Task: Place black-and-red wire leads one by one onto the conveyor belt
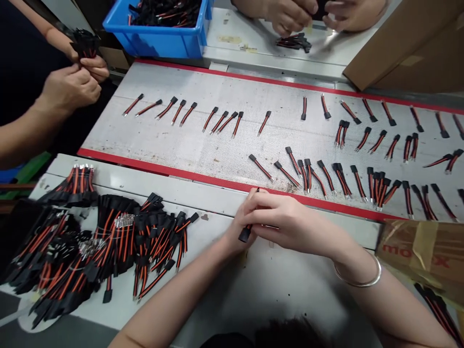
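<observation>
My hands meet over the near edge of the table, with a short red-and-black cable (245, 234) between them. Its black connector end sticks out below the fingers, and most of its wire is hidden. My right hand (286, 217) is closed, its fingers bent over the cable. Partly covered by it, my left hand (237, 227) is also closed around the cable. To the left lies a big heap of similar cables (159, 241), some in banded bundles (125, 232) with bare silvery wire ends.
Beyond my hands runs a grey mesh belt (174, 154) with red edges, carrying loose cables in rows. A blue bin (155, 41) of cables stands behind it. Cardboard boxes (406, 48) are at right. One co-worker's hands (72, 84) hold a cable bundle; another's (290, 14) are across the belt.
</observation>
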Tool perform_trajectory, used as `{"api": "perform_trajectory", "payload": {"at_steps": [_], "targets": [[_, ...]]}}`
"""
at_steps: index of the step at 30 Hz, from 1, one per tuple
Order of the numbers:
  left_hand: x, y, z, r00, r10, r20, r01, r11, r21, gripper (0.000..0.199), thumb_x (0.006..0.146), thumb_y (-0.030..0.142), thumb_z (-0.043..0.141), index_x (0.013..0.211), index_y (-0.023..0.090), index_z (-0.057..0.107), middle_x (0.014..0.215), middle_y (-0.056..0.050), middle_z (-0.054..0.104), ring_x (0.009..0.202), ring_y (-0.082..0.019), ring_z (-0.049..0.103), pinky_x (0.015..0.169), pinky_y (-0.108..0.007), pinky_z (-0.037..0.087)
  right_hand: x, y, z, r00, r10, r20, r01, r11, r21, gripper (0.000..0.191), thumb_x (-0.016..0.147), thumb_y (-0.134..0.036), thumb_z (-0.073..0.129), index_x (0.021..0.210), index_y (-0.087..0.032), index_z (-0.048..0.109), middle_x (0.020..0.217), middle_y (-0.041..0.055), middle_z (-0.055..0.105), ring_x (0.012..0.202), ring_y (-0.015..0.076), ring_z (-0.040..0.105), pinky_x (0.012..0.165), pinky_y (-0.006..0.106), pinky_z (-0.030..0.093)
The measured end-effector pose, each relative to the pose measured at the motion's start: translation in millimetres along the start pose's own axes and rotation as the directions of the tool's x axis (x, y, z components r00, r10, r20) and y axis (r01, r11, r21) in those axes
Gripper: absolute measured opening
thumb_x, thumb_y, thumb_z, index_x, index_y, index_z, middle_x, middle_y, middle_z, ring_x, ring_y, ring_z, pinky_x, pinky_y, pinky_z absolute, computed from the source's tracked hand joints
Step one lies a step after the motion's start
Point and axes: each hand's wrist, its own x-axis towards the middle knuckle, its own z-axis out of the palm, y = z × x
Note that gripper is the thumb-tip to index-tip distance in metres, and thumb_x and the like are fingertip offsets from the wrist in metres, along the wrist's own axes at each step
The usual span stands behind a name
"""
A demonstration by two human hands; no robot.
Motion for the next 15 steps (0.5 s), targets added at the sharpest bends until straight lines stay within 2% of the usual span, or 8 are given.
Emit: {"api": "perform_trajectory", "payload": {"at_steps": [4,6,9,12,15], "targets": [[3,-3,-1.6,0.999,0.035,-0.026,-0.036,0.999,-0.040,0.003,0.087,0.021,0.055,0.084,0.020,0.054,0.092,-0.005,0.055,0.091,-0.022,0.057,0.082,-0.037,0.053,3,7,-6,0.989,-0.021,-0.147,0.034,0.996,0.087,0.014,0.095,-0.010,0.063,0.096,-0.015,0.077,0.090,0.0068,0.072,0.085,0.0153,0.068,0.076,0.027,0.058],[4,-1,-2.6,0.999,0.024,-0.041,-0.028,0.997,-0.079,0.009,0.090,0.021,0.051,0.085,0.020,0.058,0.091,-0.005,0.057,0.090,-0.022,0.057,0.084,-0.037,0.052,3,8,-13,0.981,-0.012,-0.192,0.038,0.990,0.133,0.011,0.093,-0.011,0.068,0.096,-0.017,0.077,0.088,0.0047,0.073,0.082,0.0134,0.069,0.075,0.025,0.058],[4,0,-2.2,0.997,0.004,-0.078,-0.017,0.986,-0.166,0.023,0.096,0.025,0.045,0.094,0.019,0.067,0.103,-0.008,0.063,0.104,-0.025,0.058,0.095,-0.039,0.050,0,7,-22,0.975,0.017,-0.223,0.011,0.992,0.128,0.013,0.091,-0.011,0.071,0.099,-0.018,0.078,0.087,0.0043,0.073,0.080,0.0134,0.069,0.073,0.025,0.057],[3,-4,1.1,0.989,-0.074,-0.128,0.030,0.949,-0.314,0.025,0.097,0.035,0.052,0.103,0.019,0.070,0.116,-0.010,0.064,0.114,-0.026,0.059,0.100,-0.038,0.047,-4,8,-27,0.975,0.036,-0.218,-0.012,0.994,0.111,0.013,0.091,-0.013,0.072,0.100,-0.018,0.080,0.087,0.0053,0.074,0.082,0.0151,0.070,0.074,0.027,0.058],[3,-9,4.6,0.985,-0.123,-0.125,0.053,0.886,-0.461,0.034,0.097,0.049,0.055,0.103,0.019,0.070,0.100,-0.007,0.067,0.093,-0.020,0.062,0.088,-0.034,0.050,-5,9,-31,0.973,0.077,-0.219,-0.048,0.990,0.135,0.010,0.091,-0.016,0.072,0.097,-0.019,0.080,0.089,0.0056,0.076,0.084,0.0164,0.072,0.077,0.029,0.059]]}}
